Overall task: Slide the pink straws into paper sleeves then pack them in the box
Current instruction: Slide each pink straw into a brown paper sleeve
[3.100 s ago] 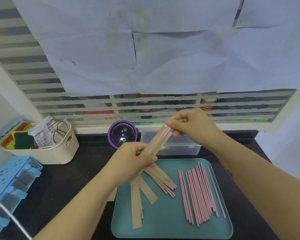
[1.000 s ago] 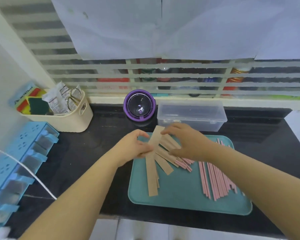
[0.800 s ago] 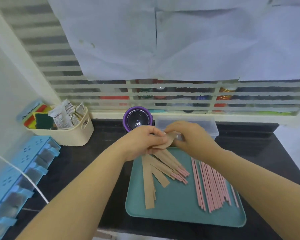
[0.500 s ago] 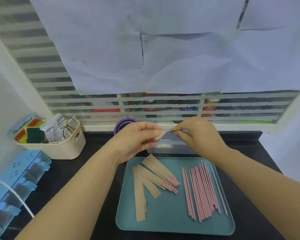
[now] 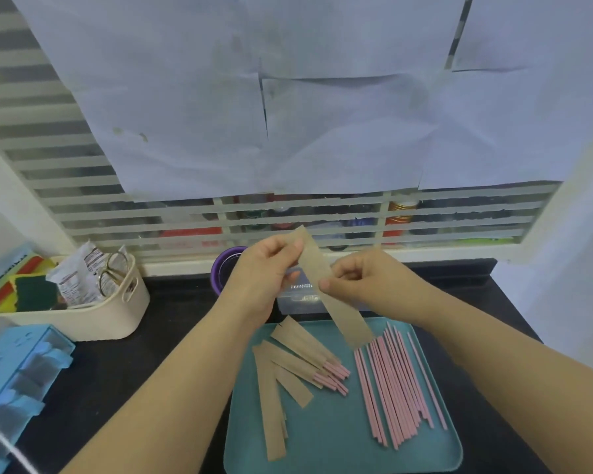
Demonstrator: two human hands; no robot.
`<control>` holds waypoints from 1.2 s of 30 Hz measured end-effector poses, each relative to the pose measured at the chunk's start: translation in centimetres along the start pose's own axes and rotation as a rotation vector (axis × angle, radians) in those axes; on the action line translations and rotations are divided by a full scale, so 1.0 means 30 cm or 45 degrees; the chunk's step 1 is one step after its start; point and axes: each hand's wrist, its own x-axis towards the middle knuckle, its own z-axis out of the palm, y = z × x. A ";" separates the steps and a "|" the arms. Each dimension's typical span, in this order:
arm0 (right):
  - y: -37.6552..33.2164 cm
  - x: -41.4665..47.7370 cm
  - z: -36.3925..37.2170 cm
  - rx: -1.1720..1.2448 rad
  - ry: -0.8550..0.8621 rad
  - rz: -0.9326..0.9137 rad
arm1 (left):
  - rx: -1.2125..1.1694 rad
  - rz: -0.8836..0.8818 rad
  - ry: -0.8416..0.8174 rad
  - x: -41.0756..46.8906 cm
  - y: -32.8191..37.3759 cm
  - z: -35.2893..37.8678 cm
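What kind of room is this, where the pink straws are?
Probably a home kitchen: there is a dark counter, a cream basket holding scouring sponges, and jars behind the slatted window.

The clear plastic box (image 5: 298,299) shows only as a sliver between the left hand (image 5: 261,278) and the right hand (image 5: 367,285), crossed by the paper sleeve (image 5: 336,302) they pinch, and whether that sleeve has a straw inside cannot be told. The purple round object (image 5: 225,268) is covered by the left hand but for its left rim. The blue rack (image 5: 14,371) runs off the left edge, the jars (image 5: 399,217) behind the striped glass are blurred, and the packet (image 5: 79,278) has print too small to read.
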 end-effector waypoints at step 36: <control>-0.056 0.047 -0.043 0.175 0.109 0.211 | 1.102 0.295 -0.321 -0.004 0.075 -0.059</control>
